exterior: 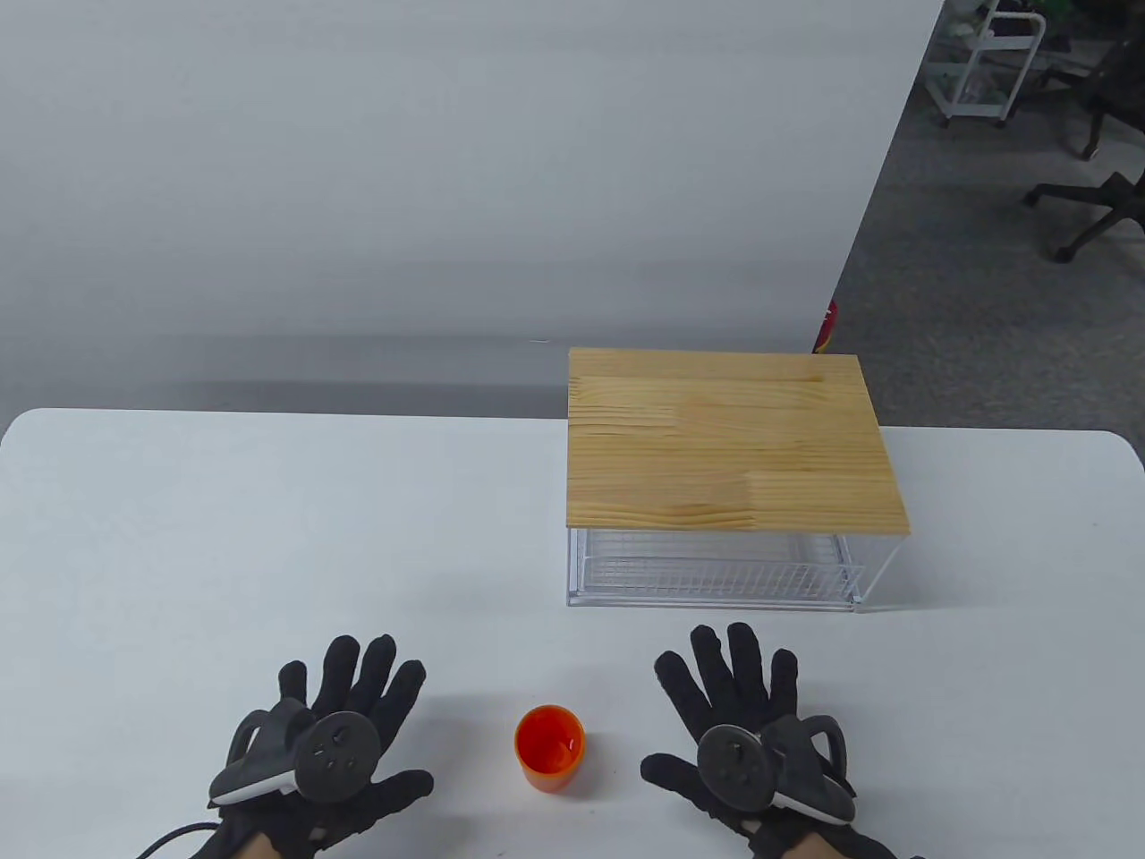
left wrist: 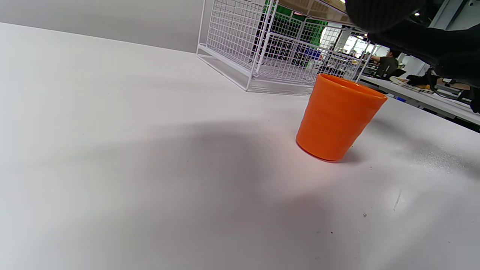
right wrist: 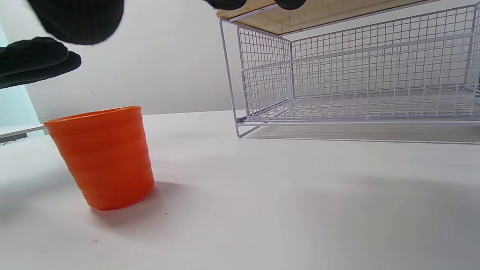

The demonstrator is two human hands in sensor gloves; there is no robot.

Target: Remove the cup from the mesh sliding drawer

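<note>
Both hands, left hand (exterior: pixel 326 752) and right hand (exterior: pixel 747 747), lie spread flat, gripping nothing. Orange cup (exterior: pixel 549 747) stands upright between them, outside the drawer (exterior: pixel 711 573). Task looks finished; nothing left to do.

Black knit gloves (exterior: pixel 358 716), round grey trackers (exterior: pixel 338 756).
</note>
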